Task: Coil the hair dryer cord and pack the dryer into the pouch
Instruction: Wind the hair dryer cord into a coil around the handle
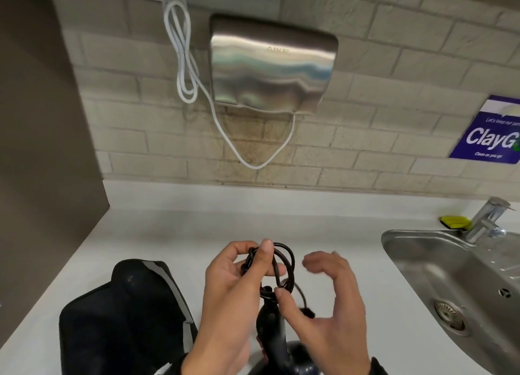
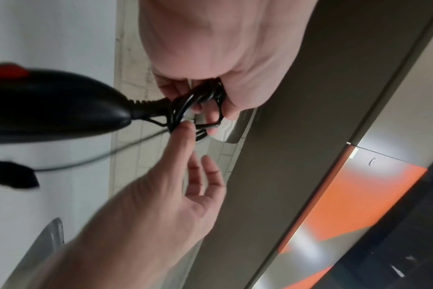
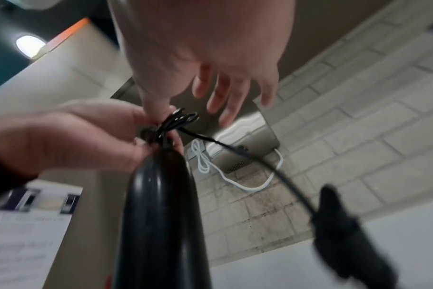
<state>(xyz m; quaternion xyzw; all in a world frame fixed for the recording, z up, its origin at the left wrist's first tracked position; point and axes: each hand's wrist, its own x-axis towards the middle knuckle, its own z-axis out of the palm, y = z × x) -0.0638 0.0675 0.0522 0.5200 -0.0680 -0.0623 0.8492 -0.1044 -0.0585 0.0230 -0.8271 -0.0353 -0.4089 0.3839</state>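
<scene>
The black cord (image 1: 284,258) is wound into a small coil above the white counter (image 1: 168,234). My left hand (image 1: 247,262) grips the coil between thumb and fingers. The thumb of my right hand (image 1: 298,279) touches the coil's lower end while its fingers stay spread and loose. Below the coil, the black hair dryer handle (image 1: 270,327) points up from the frame's bottom edge. A short cord tail ends in the plug (image 1: 308,311), which hangs free. Left of my hands, the black pouch (image 1: 121,318) lies on the counter. The left wrist view shows the coil (image 2: 200,101), handle (image 2: 49,105) and plug (image 2: 10,174).
A steel sink (image 1: 422,262) with a tap (image 1: 486,217) and a yellow sponge (image 1: 455,222) is at the right. On the tiled wall hang a steel hand dryer (image 1: 273,65), its white cable (image 1: 185,65) and a blue sign (image 1: 489,132). A dark panel bounds the left.
</scene>
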